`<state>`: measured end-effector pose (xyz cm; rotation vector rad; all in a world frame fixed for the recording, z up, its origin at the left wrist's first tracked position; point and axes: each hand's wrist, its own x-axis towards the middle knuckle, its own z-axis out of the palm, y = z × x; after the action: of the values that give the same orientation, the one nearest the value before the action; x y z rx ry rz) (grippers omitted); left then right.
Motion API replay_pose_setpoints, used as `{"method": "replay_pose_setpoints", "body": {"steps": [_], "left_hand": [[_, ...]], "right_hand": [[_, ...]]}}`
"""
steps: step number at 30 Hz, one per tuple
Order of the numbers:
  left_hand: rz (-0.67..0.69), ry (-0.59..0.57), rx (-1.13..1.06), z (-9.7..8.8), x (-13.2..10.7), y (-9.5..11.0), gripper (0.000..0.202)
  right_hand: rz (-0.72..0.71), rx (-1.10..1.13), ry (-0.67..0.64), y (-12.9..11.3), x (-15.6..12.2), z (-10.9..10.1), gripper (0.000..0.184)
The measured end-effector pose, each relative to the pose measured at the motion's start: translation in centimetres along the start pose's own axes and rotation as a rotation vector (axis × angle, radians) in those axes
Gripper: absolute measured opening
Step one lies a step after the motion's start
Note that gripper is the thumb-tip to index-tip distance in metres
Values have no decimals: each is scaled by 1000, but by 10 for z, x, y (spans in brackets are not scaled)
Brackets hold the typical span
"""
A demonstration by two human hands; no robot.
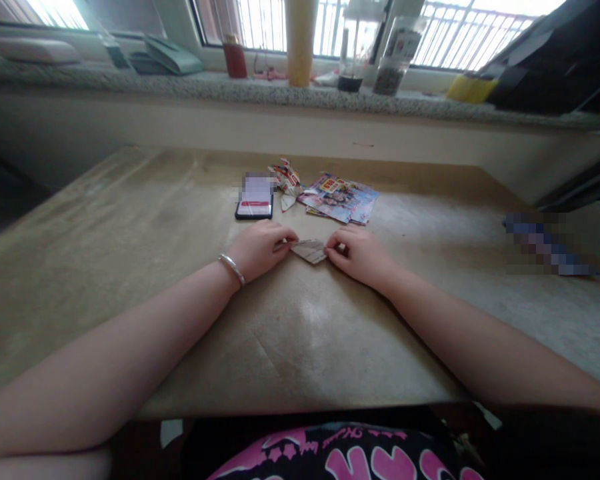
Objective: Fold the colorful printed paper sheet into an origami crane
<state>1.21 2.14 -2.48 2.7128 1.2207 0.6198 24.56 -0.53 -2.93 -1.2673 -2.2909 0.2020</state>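
Observation:
A small folded piece of paper, pale with faint markings, lies low over the middle of the table between my hands. My left hand, with a silver bangle at the wrist, pinches its left corner. At its right corner, the thumb and fingers of my right hand are closed on the paper. Just beyond my left hand lies a phone with its screen lit. A crumpled printed paper and a small pile of colourful printed sheets lie past the folded paper.
The table has a pale, worn top. A blurred bluish flat item lies at its right side. On the stone windowsill stand a yellow cylinder, a red container and clear holders. A black bag-like shape fills the sill's right end.

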Motion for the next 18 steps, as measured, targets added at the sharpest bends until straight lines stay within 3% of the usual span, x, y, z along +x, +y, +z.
{"method": "replay_pose_setpoints", "body": {"steps": [4,7,11,18], "left_hand": [[-53,108,-152,0,-3,6,18],[15,84,-233,-2,-5,8,21],[54,41,-316,-5,-5,9,29],[-28,-26,-508,-3,-4,13,35]], "right_hand": [[217,193,57,3,2,0,11],[341,354,59,3,5,0,14],[398,544,12,1,7,-1,18],[448,781,-5,-1,7,4,21]]}}
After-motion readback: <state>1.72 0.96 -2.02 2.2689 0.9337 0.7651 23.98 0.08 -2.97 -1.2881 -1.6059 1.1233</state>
